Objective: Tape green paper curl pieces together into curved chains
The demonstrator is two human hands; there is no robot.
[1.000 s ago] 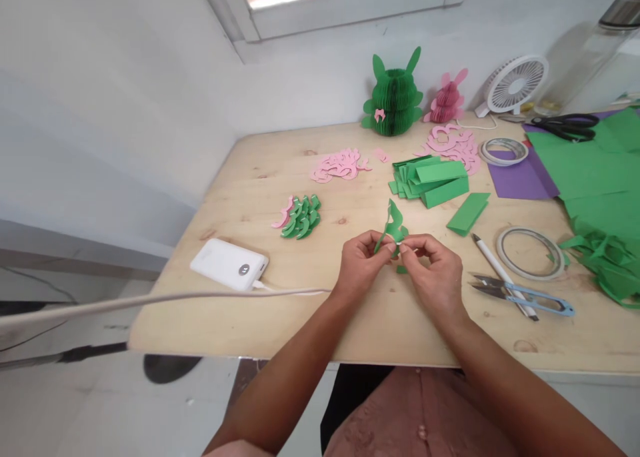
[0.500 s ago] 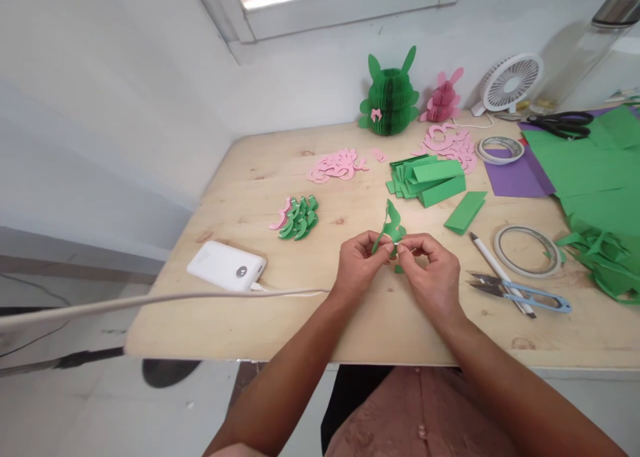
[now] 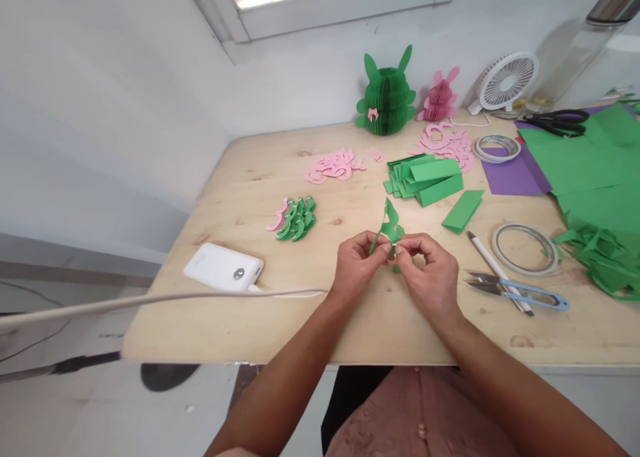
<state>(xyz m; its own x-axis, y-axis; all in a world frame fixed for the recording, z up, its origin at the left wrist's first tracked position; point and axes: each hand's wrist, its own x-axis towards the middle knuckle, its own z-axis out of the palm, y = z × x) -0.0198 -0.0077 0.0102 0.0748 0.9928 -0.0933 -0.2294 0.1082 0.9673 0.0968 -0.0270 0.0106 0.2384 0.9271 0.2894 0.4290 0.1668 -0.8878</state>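
Observation:
A cut green paper piece [image 3: 391,223] stands up between my hands, with a small white strip at its lower edge. My left hand [image 3: 358,263] is closed on the left side of this piece. The fingers of my right hand [image 3: 429,268] pinch at the white strip. Behind my hands lies a stack of folded green papers [image 3: 425,179], with one folded green paper [image 3: 463,211] apart to its right. Curved green pieces [image 3: 298,219] and a pink one [image 3: 279,215] form a small pile to the left.
Around my hands on the wooden table [image 3: 240,197] are a power bank [image 3: 223,267], snips [image 3: 520,291] across a pen [image 3: 500,272], tape rolls [image 3: 525,270], pink cutouts [image 3: 336,165], green scraps [image 3: 600,247], scissors [image 3: 557,121], a fan [image 3: 507,82] and paper rabbits [image 3: 387,101].
The view has shifted slightly. Both hands keep nearly the same position and still hold the green piece.

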